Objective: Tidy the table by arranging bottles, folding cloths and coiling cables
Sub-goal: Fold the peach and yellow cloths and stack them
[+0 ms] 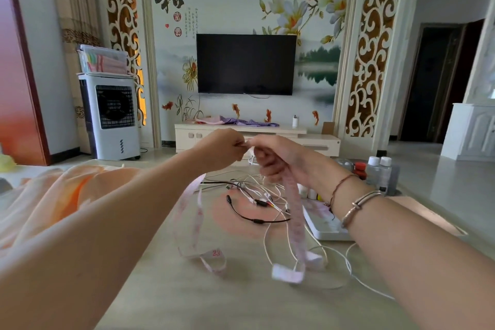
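Both my hands are raised above the table (187, 303), holding a pale pink measuring tape (296, 211). My left hand (219, 149) pinches one part of the tape between thumb and fingers. My right hand (273, 158) has its fingers curled round the tape, and loops hang from it down to the tabletop. Below the hands lies a tangle of white cables (270, 193) and a black cable (249, 215). A peach cloth (53, 195) lies crumpled at the left. Several clear bottles (379, 173) stand at the right, behind my right wrist.
A white tray (325, 232) sits on the table under my right forearm. Beyond the table are a TV cabinet (241, 132), a wall-mounted TV (245, 64) and a white air cooler (109, 115) at the left. The table's right edge borders open floor.
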Tool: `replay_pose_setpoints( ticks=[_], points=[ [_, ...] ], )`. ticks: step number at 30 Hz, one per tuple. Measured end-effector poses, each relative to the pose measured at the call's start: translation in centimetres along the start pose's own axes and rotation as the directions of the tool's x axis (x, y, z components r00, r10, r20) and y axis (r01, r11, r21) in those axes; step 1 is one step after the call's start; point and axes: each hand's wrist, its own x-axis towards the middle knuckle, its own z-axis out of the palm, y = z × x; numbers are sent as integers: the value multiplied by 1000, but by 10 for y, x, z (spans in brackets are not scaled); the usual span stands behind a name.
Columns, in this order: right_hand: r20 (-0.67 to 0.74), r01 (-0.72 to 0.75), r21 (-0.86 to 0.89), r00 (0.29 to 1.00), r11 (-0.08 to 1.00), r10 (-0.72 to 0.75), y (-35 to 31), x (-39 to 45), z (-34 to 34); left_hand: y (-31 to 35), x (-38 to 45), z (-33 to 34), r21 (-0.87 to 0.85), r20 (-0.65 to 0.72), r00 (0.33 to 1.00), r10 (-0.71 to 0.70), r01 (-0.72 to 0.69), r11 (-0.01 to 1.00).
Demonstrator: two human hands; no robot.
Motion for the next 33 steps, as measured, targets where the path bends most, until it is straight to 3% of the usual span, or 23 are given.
replay_pose_setpoints(
  ticks=[3, 6, 10, 17, 18, 23, 33],
  points=[
    [-121, 169, 240, 982, 956, -144, -7, 4, -6, -17, -5, 18, -275, 15, 996, -88, 89, 957],
    [-192, 273, 408, 959, 871, -210, -15, 8, -11, -34, -10, 42, -433, 48, 983, -175, 178, 884],
    [-209, 266, 368, 957, 891, -200, -16, 20, -9, -36, -11, 62, -624, 106, 977, -183, 209, 753],
    [-313, 341, 344, 920, 875, -236, -31, 47, -15, -13, 4, 45, -895, 157, 985, -72, 173, 411],
    [-311, 357, 379, 918, 854, -246, -38, 47, -15, -9, 7, 40, -899, 153, 987, -56, 162, 407],
    [-286, 414, 450, 906, 792, -311, -69, 50, -15, 6, 14, 23, -799, 108, 993, 41, 62, 599],
    [-297, 420, 456, 903, 785, -311, -60, 48, -16, 13, 8, 35, -750, 135, 988, -70, 148, 644]
  ],
)
